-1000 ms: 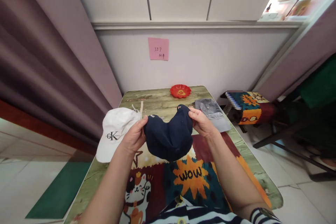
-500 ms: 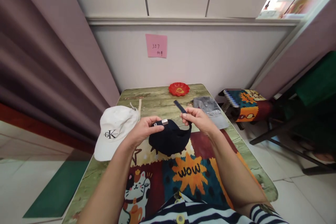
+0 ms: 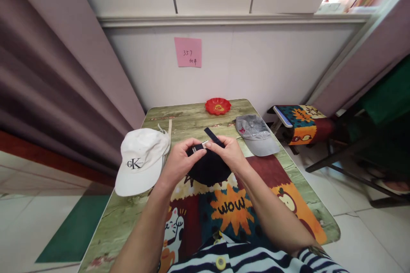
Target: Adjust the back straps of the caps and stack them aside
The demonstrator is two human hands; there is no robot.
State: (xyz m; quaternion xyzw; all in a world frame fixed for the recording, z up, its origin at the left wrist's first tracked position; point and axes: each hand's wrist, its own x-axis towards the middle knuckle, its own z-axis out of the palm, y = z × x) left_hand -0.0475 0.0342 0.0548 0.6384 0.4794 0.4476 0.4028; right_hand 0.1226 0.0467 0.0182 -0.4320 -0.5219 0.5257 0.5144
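Obs.: dark cap (image 3: 209, 172) held btwn both hands, above patterned cloth (image 3: 230, 209) on desk (image 3: 179, 113); contact w/ cloth can't be confirmed.

Change: R hand (image 3: 232, 151) has moved in twd. L hand (image 3: 179, 160); gap seen 0.5 s earlier now closed. Strap (image 3: 211, 135) has come across to metal buckle (image 3: 199, 146), free end pointing up & L. Strap and buckle thus now meet at fingertips, rear band drawn together; whether strap is threaded: can't tell, thumbs partly cover it.

Fingers: L pinching band at buckle side; R pinching strap nr. buckle.

Adj. items: white cap (image 3: 137, 158) at L, brim twd. wearer; grey cap (image 3: 256, 134) at R, now unobstructed by R hand; red dish (image 3: 218, 106) nr. far edge. No change of pos. noted for these.
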